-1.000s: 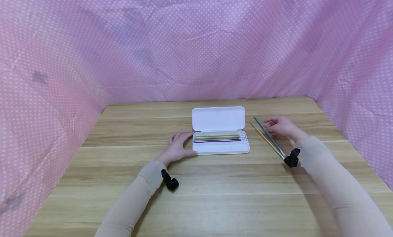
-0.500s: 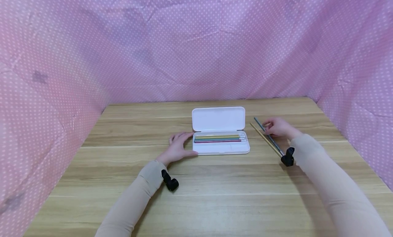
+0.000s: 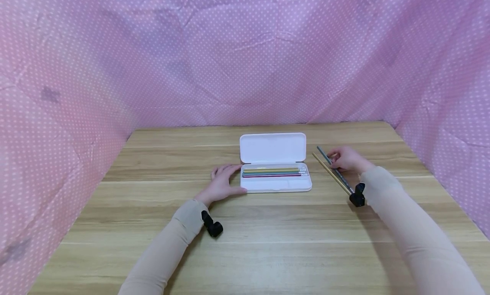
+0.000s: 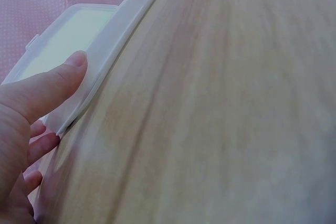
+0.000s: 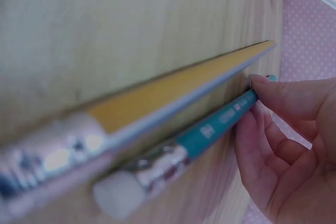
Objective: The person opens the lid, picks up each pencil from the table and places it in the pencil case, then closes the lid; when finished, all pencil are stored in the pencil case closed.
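Observation:
A white pencil case (image 3: pixel 276 184) lies with its lid up in the middle of the table, several pencils (image 3: pixel 272 172) lengthwise inside it. My left hand (image 3: pixel 219 187) holds the case's left end, thumb at the front corner and forefinger at the back; in the left wrist view the thumb (image 4: pixel 55 85) presses the case's side. To the right of the case, my right hand (image 3: pixel 347 159) pinches a green pencil (image 5: pixel 210 129) between thumb and fingers. A yellow pencil (image 5: pixel 178 88) lies beside it at a slight angle. Both have white-metal ferrules toward the wrist camera.
The wooden table (image 3: pixel 245 244) reaches back to a pink dotted cloth (image 3: pixel 214 65), which hangs behind and along both sides. The raised lid (image 3: pixel 272 148) stands behind the case. Black wrist cameras (image 3: pixel 212 225) sit on both cuffs.
My right hand has moved slightly left onto the green pencil, and its thumb and fingers have closed on it. The left hand and the case have stayed in place.

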Demonstrator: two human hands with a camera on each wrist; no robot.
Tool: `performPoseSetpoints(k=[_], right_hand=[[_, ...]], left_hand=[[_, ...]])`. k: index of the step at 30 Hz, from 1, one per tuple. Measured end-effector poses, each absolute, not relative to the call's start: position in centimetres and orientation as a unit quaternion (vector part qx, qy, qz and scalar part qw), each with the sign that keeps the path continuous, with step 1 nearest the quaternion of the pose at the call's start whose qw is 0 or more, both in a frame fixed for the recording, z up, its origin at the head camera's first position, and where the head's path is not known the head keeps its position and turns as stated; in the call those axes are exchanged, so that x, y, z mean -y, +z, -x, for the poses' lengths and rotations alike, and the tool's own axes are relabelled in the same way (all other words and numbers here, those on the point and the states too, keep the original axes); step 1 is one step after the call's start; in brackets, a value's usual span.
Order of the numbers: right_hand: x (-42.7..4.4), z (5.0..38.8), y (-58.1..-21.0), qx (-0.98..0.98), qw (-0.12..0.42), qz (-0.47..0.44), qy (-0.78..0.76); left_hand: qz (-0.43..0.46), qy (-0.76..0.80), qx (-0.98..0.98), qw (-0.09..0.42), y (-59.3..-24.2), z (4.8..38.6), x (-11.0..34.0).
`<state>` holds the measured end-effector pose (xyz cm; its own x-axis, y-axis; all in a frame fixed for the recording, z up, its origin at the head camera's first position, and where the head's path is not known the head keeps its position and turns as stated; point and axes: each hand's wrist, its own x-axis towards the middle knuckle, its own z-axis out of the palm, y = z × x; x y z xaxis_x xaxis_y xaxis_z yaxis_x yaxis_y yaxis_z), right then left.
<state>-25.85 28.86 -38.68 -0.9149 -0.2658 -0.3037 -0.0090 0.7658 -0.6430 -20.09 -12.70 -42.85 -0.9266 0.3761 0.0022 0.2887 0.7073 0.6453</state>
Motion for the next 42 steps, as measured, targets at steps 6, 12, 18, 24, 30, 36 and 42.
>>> performPoseSetpoints(k=[6,12,18,24,30,36,42], right_hand=[[-28.6,25.8,-38.7,-0.923,0.187,0.078,-0.328],[-28.7,25.7,-38.7,-0.922,0.183,0.074,-0.332],[-28.8,25.5,-38.8,-0.922,0.174,0.081,-0.337],[-29.0,25.5,-38.8,-0.921,0.170,0.090,-0.338],[-29.2,25.5,-38.8,-0.920,0.165,0.094,-0.342],[-29.5,25.5,-38.7,-0.920,0.160,0.103,-0.342],[-29.7,25.4,-38.1,-0.931,0.141,0.110,-0.319]], left_hand=[[-0.181,0.337,-0.922,0.061,-42.7,20.1,12.7],[-0.178,0.336,-0.922,0.067,-42.7,20.2,12.7],[-0.182,0.327,-0.925,0.067,-42.7,20.3,12.6],[-0.182,0.327,-0.925,0.069,-42.6,20.3,12.6],[-0.182,0.333,-0.923,0.066,-42.6,20.3,12.6],[-0.181,0.332,-0.923,0.072,-42.7,20.2,12.7],[-0.183,0.336,-0.922,0.067,-42.6,20.2,12.7]])
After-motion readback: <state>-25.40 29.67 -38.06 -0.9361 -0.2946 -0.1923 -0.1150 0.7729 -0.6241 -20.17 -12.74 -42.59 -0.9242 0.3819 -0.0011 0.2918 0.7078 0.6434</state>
